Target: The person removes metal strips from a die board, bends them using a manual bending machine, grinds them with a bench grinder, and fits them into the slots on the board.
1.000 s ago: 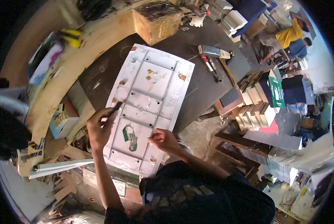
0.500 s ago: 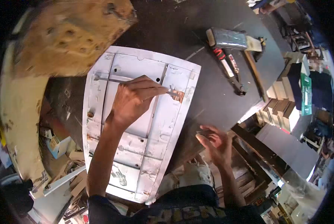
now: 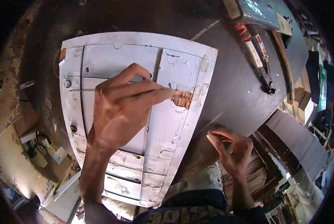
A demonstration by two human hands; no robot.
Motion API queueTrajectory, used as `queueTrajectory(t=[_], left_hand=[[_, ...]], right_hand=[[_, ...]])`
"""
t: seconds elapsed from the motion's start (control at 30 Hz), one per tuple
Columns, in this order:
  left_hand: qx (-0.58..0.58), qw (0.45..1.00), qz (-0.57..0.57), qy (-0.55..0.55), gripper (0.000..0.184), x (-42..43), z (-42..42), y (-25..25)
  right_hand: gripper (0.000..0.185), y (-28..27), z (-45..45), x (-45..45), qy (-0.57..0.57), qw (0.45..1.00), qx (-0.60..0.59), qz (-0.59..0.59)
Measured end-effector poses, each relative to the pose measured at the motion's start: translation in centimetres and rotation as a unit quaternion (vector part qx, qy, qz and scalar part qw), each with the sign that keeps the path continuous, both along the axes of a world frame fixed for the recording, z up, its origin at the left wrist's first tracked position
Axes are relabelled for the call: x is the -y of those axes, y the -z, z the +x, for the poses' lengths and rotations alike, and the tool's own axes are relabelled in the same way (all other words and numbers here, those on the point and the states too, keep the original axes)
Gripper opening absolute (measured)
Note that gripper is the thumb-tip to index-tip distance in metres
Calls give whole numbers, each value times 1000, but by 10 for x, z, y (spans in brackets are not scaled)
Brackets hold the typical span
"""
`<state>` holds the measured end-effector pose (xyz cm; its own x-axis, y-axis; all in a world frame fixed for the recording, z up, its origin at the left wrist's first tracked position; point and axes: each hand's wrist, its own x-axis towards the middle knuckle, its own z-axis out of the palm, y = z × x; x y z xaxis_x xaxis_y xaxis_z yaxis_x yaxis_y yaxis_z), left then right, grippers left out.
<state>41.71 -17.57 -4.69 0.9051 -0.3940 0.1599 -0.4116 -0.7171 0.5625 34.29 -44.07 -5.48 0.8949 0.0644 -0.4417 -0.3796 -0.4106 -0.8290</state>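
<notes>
A white-painted panel (image 3: 182, 71) with grooves, small holes and patches of rough, flaking paint lies in front of me. My left hand (image 3: 124, 102) is closed over it, gripping a slim flat metal tool (image 3: 86, 89) whose kind I cannot make out. One end of the tool shows left of the hand; its other end is by a bare patch of brown wood (image 3: 182, 99) near the panel's right side. To the right of the panel, my right hand (image 3: 236, 149) hovers with its fingers curled and thumb and forefinger brought together; nothing shows between them.
Long-handled pliers or cutters (image 3: 258, 61) lie on the dark tabletop (image 3: 230, 100), beside a plastic-wrapped block (image 3: 258, 15) and a wooden handle (image 3: 284, 65). Stacked boards (image 3: 299, 136) stand at right. At left are a worn wooden surface (image 3: 14, 164) and a box of odds and ends (image 3: 58, 153).
My view has come closer to the panel, so it looks larger. The left hand stays by the bare wood patch with the tool. My right thumb and forefinger have drawn together.
</notes>
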Motion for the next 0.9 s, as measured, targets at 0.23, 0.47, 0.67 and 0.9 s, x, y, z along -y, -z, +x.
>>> queueTrajectory(t=[0.23,0.47,0.67,0.9], left_hand=[[17,1000,19,17,26,-4,5,0],[-18,999,-5,26,35,-6,5,-1],[-13,999,22,32,34,-6,3,1],[6,997,-10,70,37,-14,-31,-17]], right_hand=[[19,0,2,-1,-4,1000,2,-12],[17,1,3,-5,9,1000,7,-4],[19,0,6,-8,4,999,-9,-31],[19,-2,3,-3,6,999,0,-44]])
